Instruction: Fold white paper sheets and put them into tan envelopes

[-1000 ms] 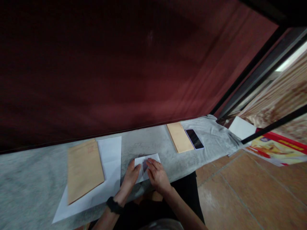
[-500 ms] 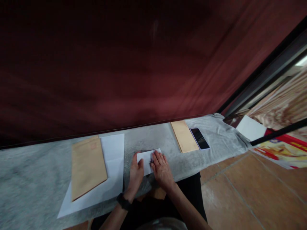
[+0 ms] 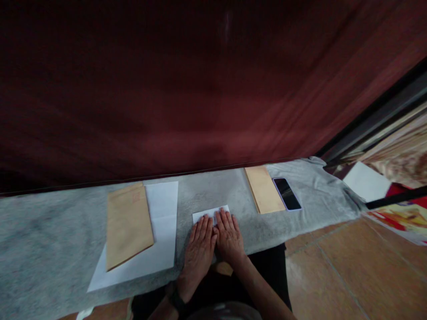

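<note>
A folded piece of white paper (image 3: 209, 212) lies on the grey cloth in front of me, its upper strip showing beyond my fingertips. My left hand (image 3: 199, 246) rests flat on its left part, fingers stretched out. Flat on the right part is my right hand (image 3: 229, 235), its fingers slightly spread. The two thumbs are close together between the hands. Most of the paper is hidden under my palms and fingers.
To the left, brown envelopes (image 3: 129, 226) lie on white paper sheets (image 3: 163, 231). A stack of tan envelopes (image 3: 265, 190) lies to the right, beside a phone (image 3: 287, 194). A dark red panel (image 3: 207, 111) rises behind the cloth-covered surface (image 3: 50, 240).
My left hand has gone from holding the paper's left edge to lying flat on top of it. My right hand stays on the paper. The view has shifted slightly.
</note>
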`<state>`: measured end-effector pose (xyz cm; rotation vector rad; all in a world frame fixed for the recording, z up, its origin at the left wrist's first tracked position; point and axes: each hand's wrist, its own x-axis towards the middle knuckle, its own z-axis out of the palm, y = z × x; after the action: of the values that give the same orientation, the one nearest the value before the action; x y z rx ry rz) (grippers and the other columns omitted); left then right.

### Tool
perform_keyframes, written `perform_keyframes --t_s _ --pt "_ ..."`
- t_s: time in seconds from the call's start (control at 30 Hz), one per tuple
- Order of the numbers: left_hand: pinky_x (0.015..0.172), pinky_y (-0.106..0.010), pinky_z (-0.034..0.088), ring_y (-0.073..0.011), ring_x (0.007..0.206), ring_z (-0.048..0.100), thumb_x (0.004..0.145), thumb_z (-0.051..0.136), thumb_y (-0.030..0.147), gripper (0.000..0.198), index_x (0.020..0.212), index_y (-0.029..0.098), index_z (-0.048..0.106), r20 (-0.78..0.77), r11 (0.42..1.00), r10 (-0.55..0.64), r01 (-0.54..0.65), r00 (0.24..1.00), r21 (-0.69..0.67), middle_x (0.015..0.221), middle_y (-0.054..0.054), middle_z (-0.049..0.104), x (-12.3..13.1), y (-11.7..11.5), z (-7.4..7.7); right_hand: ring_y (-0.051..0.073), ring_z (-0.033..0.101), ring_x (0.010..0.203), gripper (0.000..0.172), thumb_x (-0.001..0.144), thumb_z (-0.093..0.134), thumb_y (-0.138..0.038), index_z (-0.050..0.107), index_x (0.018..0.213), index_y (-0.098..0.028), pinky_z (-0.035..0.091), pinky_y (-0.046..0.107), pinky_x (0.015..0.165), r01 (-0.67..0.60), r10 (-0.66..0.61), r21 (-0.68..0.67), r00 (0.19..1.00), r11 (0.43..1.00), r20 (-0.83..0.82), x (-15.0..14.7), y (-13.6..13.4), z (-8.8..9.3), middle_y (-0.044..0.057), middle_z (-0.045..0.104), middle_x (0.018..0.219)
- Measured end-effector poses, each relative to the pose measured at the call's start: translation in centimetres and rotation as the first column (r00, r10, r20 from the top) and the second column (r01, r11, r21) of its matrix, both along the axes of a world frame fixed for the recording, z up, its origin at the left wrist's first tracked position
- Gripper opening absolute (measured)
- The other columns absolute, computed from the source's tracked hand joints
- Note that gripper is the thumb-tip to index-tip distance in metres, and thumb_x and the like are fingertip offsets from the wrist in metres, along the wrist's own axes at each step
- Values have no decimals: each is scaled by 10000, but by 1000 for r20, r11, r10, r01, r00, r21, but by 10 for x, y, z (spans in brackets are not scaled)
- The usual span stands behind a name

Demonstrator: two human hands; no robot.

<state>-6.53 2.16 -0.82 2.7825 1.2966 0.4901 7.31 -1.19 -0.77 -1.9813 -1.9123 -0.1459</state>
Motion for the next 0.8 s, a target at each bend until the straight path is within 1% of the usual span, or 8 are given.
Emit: perform_keyframes --t_s 0.07,0.13,0.23,0.37,0.47,0.6,0.7,0.8 --pt "1200 -464 308 -256 1476 339 1000 351 321 554 1512 114 390 -48 1000 -12 13 999 11 1562 -129 426 -3 1 -3 261 352 1461 510 1041 408 -281 375 1535 -159 263 445 1194 3 -3 -12 1000 1000 17 3 0 -2 111 374 1583" --pt "1200 -461 308 -262 1475 342 994 379 361 571 1506 109 403 -73 999 -38 40 997 28 1565 -132 418 -8 5 -3 262 365 1453 507 1040 420 -308 392 1529 -177 258 443 1195 18 -17 -30 1000 999 20 7 0 -2 104 370 1585" --pt "1183 -453 338 -262 1455 381 983 419 351 548 1485 134 443 -104 993 -93 100 990 61 1556 -123 433 -18 12 -3 268 370 1449 517 1037 432 -354 397 1528 -197 246 445 1199 35 -34 -50 999 998 18 13 0 -2 83 371 1587" --pt "1139 -476 397 -281 1423 430 959 449 270 505 1452 172 492 -171 986 -120 137 978 93 1534 -111 468 -29 15 -8 267 371 1447 531 1036 431 -368 375 1540 -210 236 445 1201 51 -50 -54 999 997 22 20 -1 -2 69 383 1582" --pt "1125 -475 415 -274 1422 432 927 428 151 513 1430 187 520 -222 986 -106 130 969 99 1531 -103 477 -32 12 -10 267 373 1446 529 1040 420 -368 372 1542 -207 232 441 1200 67 -65 -64 998 996 22 22 -2 -2 71 391 1577" --pt "1151 -460 388 -245 1454 382 875 377 35 618 1462 199 479 -245 992 -96 114 965 61 1565 -85 433 -34 5 -2 277 374 1444 521 1048 387 -373 380 1538 -195 221 449 1201 64 -64 -82 998 995 10 21 -3 0 69 390 1577" --pt "1157 -466 380 -241 1456 379 860 348 9 655 1475 207 459 -235 995 -73 85 969 43 1574 -73 421 -35 1 5 287 376 1442 514 1049 375 -365 394 1531 -189 217 460 1199 72 -72 -87 997 994 1 21 -3 1 66 386 1579" --pt "1163 -483 373 -254 1449 391 851 344 4 655 1469 184 463 -218 997 -53 64 975 42 1562 -89 437 -33 -3 6 298 378 1439 505 1047 375 -360 413 1521 -187 224 470 1195 77 -77 -96 997 992 -4 21 -3 2 64 387 1579"
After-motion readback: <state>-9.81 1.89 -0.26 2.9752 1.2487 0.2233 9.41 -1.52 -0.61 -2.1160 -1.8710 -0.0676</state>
